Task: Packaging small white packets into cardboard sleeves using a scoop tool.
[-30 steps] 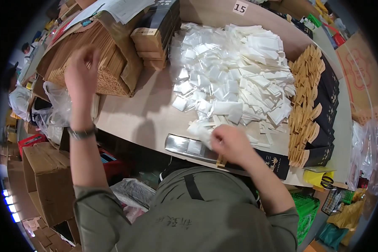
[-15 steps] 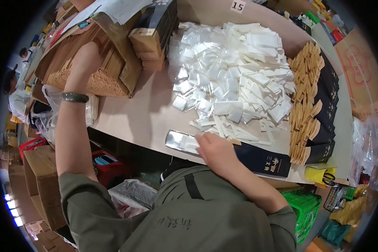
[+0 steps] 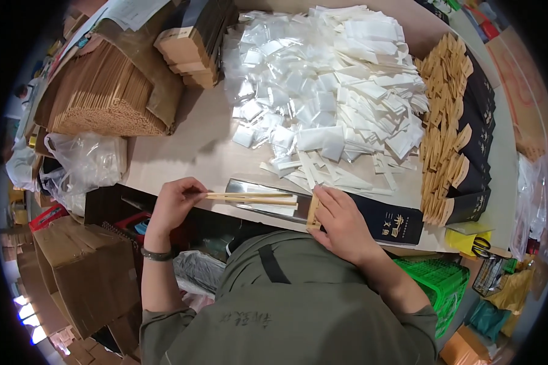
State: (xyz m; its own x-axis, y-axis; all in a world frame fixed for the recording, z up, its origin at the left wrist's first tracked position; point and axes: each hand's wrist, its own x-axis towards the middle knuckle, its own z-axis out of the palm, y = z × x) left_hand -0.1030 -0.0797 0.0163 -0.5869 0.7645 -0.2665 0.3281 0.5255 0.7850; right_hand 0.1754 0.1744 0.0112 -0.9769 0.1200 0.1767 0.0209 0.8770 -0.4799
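My left hand (image 3: 178, 204) pinches a pair of pale wooden chopsticks (image 3: 249, 198) by one end. They stretch rightward over a shiny metal plate (image 3: 240, 187) lying at the table's front edge, and their far tips stop just short of a dark blue paper sleeve (image 3: 389, 222). Over the sleeve's tan-edged left end lies my right hand (image 3: 344, 222), its fingers and thumb gripping that end from both sides. The rest of the sleeve is flat on the table, reaching to the right. Whether anything is inside it, I cannot tell.
Beyond the hands spreads a heap of white and clear packets (image 3: 371, 79). At the right lie many overlapping dark sleeves with tan ends (image 3: 444, 121). An open carton of wooden sticks (image 3: 109, 109) stands far left, beside stacked sleeves (image 3: 186, 52). A green crate (image 3: 435, 280) is below right.
My left hand has come back from the stick carton to the table's front edge with chopsticks in it. The right hand has shifted slightly right, onto the sleeve's end. The view has tilted down somewhat.
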